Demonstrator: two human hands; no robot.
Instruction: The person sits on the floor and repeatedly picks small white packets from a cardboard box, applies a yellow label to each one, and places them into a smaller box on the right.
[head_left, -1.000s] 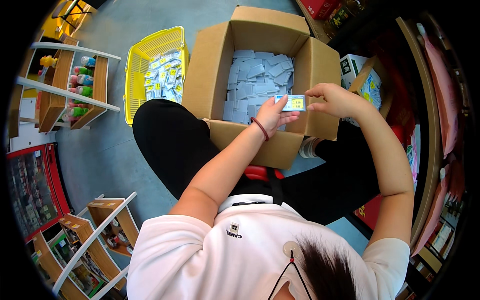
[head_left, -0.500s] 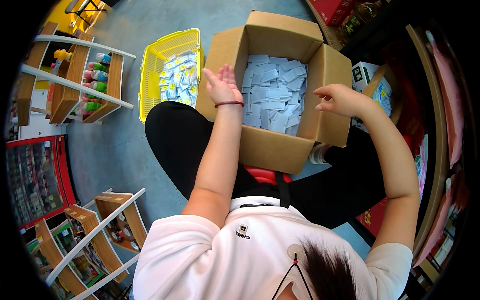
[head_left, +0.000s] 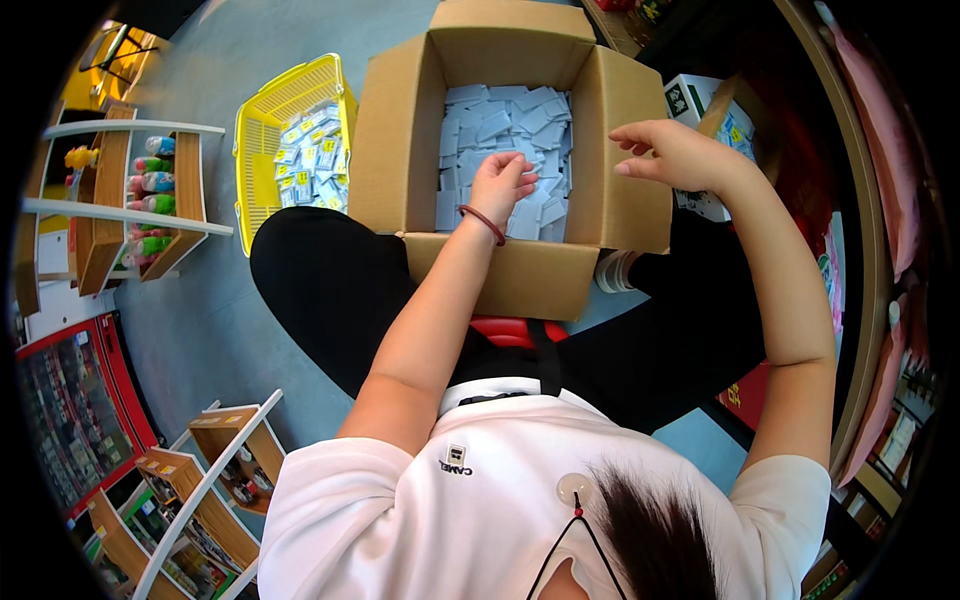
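Note:
A large open cardboard box (head_left: pixel 385 140) stands in front of me, holding a loose heap of pale white-blue flat tags (head_left: pixel 500 120). Above the near part of that heap is my left hand (head_left: pixel 503 185), its fingers curled in. Whether anything is between them is hidden. My right hand (head_left: pixel 665 155) hovers over the box's right flap, fingers and thumb apart with nothing in them. To the left of the box, a yellow plastic basket (head_left: pixel 258 140) contains many similar tags (head_left: pixel 312 155) with yellow labels.
My bent legs (head_left: pixel 320 290) flank the near side of the box. At right, a smaller white carton (head_left: pixel 685 105) sits beside a shelf edge (head_left: pixel 865 290). Display racks (head_left: pixel 185 210) with toys and a red-framed cabinet (head_left: pixel 85 400) stand left on the grey floor.
My left hand has swung right from the box's left flap to over the tags, its spread fingers now curled. The right hand stays near the right flap. The view has shifted slightly.

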